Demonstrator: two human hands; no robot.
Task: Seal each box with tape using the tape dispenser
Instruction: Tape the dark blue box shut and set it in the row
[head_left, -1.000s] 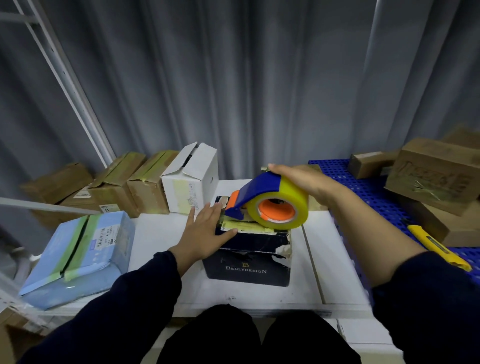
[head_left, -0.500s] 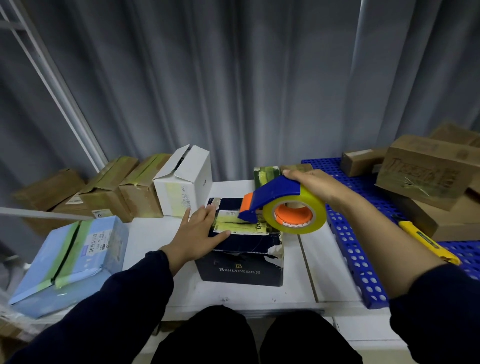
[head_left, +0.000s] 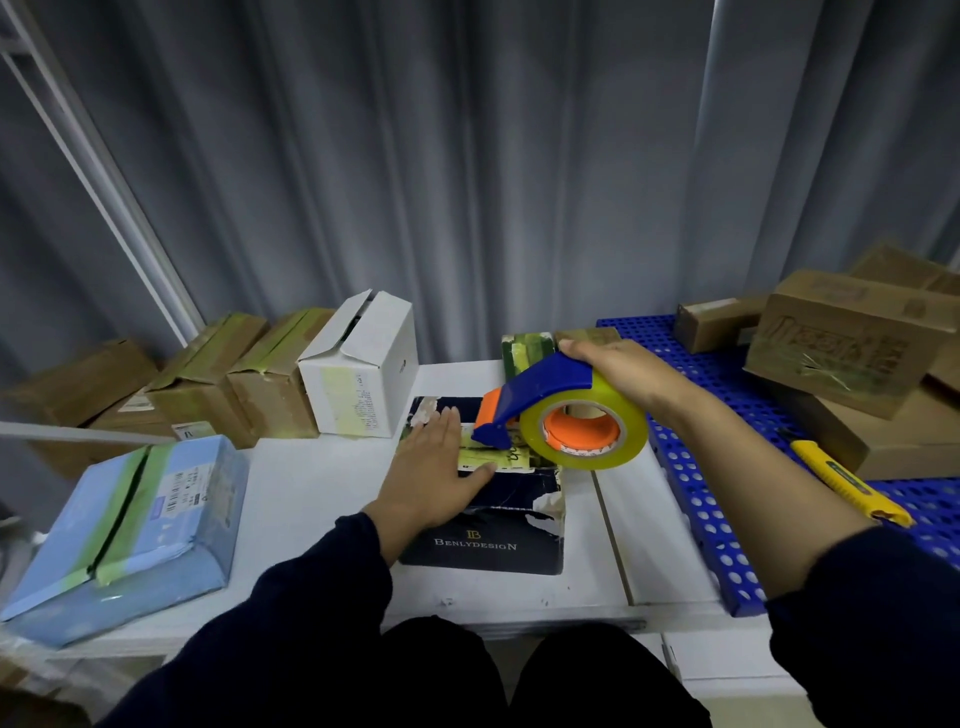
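On the white table (head_left: 311, 499), the left hand (head_left: 434, 475) lies flat on the dark navy cardboard box (head_left: 488, 525); the right hand (head_left: 618, 364) grips the blue-and-orange tape dispenser (head_left: 550, 410) at the box's far right edge.

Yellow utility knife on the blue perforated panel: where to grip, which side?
Probably the middle of the yellow utility knife, from above, pinching across its narrow width: it lies flat and diagonal on the blue perforated panel, with both long sides exposed.
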